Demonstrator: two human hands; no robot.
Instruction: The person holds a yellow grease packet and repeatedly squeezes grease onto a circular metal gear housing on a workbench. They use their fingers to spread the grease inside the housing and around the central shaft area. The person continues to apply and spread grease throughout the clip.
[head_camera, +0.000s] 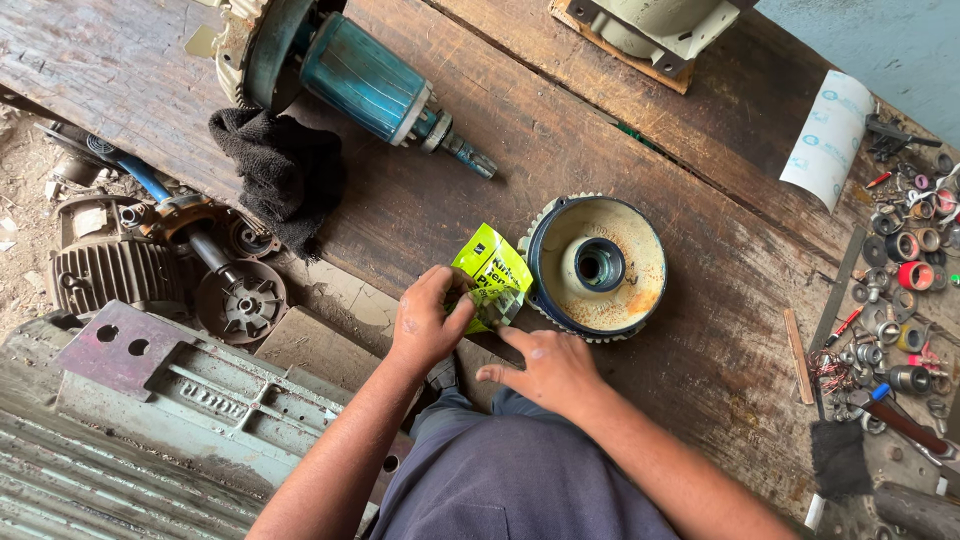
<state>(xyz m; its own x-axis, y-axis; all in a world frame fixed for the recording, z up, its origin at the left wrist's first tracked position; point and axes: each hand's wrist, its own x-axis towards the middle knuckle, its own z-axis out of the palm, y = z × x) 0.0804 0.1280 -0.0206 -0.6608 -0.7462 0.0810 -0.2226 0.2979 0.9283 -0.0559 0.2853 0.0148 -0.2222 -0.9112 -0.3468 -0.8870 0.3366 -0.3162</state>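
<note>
Two hands meet over a small yellow-green packet (491, 272) at the near edge of the wooden workbench (450, 205), just left of a round motor end cover (598, 268). The left hand (428, 322) pinches the packet's lower end between thumb and fingers, closed tight on it. The right hand (541, 366) rests just beside it with the forefinger stretched toward the crumpled corner and the other fingers loosely curled; it grips nothing that I can see. By my reading the packet is being torn or peeled open at that corner, and finishing that would call for the right fingers to catch the loose edge while the left holds firm.

That packet is a flat, glossy sachet with dark print, touching the cover's toothed rim or nearly so. Farther off on the left lie a black rag (283, 172) and a teal rotor (385, 92) with its shaft pointing right. Far right, a curled white sheet (828, 137) with pale blue round marks lies beside a scatter of washers, rings and small parts (905, 270). Below the bench on the left sit a grey finned motor body (100, 262) and a fan disc (240, 300).
</note>
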